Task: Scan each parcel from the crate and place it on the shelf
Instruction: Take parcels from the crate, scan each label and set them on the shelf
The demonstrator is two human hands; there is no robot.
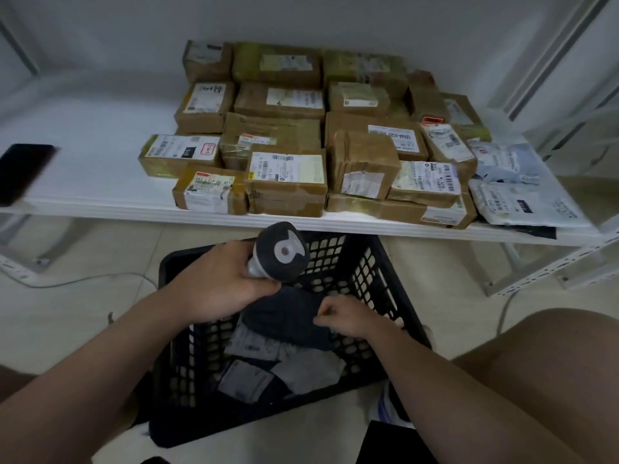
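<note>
A black perforated crate (pixel 365 262) stands on the floor below the white shelf (pixel 100 169). My left hand (pixel 217 283) grips a grey and black handheld scanner (pixel 281 252) above the crate's far side. My right hand (pixel 345 318) pinches the edge of a dark soft parcel bag (pixel 288 316) inside the crate. Under it lie grey bags with white labels (pixel 248 380). Several brown cardboard parcels (pixel 288 175) cover the shelf's middle and right.
A black phone (pixel 23 172) lies on the shelf's left end. White plastic mailers (pixel 516 192) sit at the shelf's right edge. A metal upright (pixel 536 269) and cables run over the tiled floor. My bare knee (pixel 549 356) is at the lower right.
</note>
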